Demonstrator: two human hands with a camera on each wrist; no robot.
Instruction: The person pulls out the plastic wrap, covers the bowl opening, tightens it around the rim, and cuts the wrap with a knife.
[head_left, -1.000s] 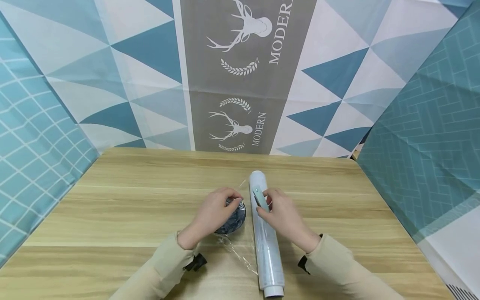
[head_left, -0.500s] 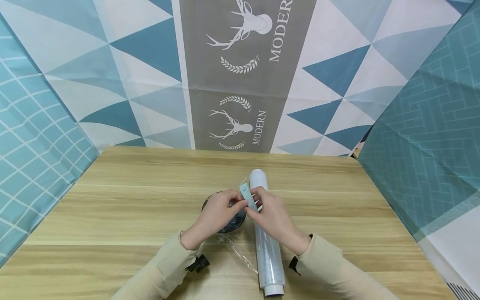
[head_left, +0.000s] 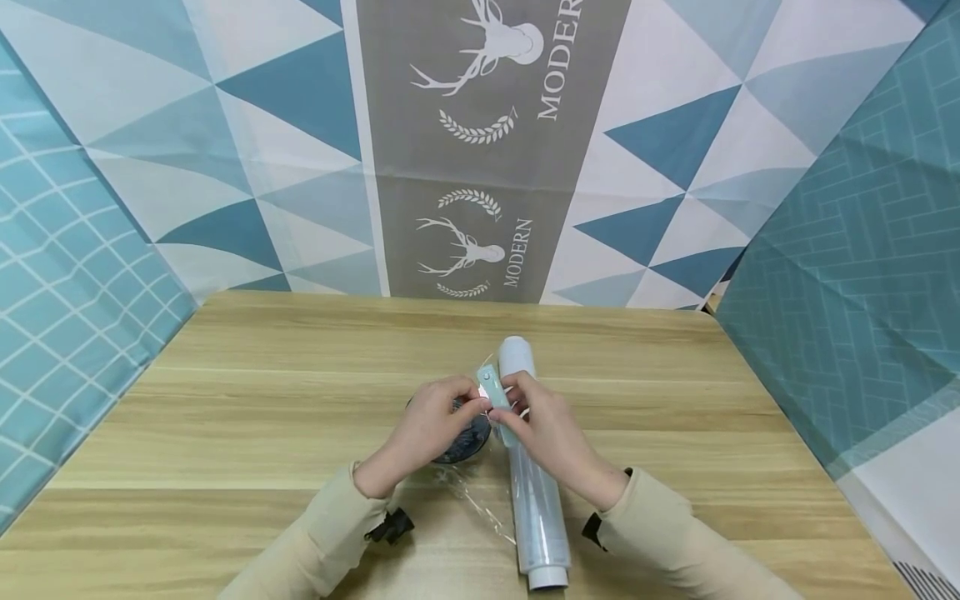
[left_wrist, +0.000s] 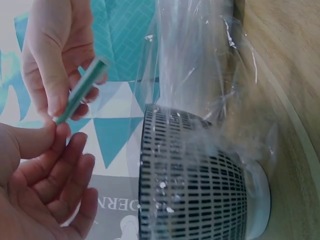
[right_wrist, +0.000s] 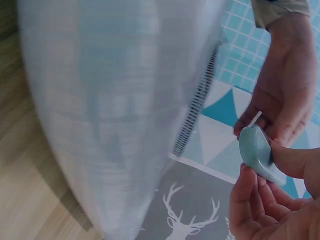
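Observation:
A pale green folding knife is held over the gap between a bowl and a roll of cling film. My right hand grips its handle between thumb and fingers. With thumb and index fingertip, my left hand pinches the knife's left edge, where a thin light strip shows. Below my left hand stands the dark patterned bowl, partly hidden by that hand. In the left wrist view the bowl shows a black grid pattern and a white foot. Loose clear film drapes over it from the roll.
The roll lies lengthwise on the wooden table, right of the bowl. A crumpled film edge trails from the bowl toward the roll. Patterned cloth hangs behind the table and on both sides.
My right hand has brought the knife left from above the roll to my left fingers, which now pinch its edge. A light strip has appeared at the knife's left side. Bowl and roll stay put.

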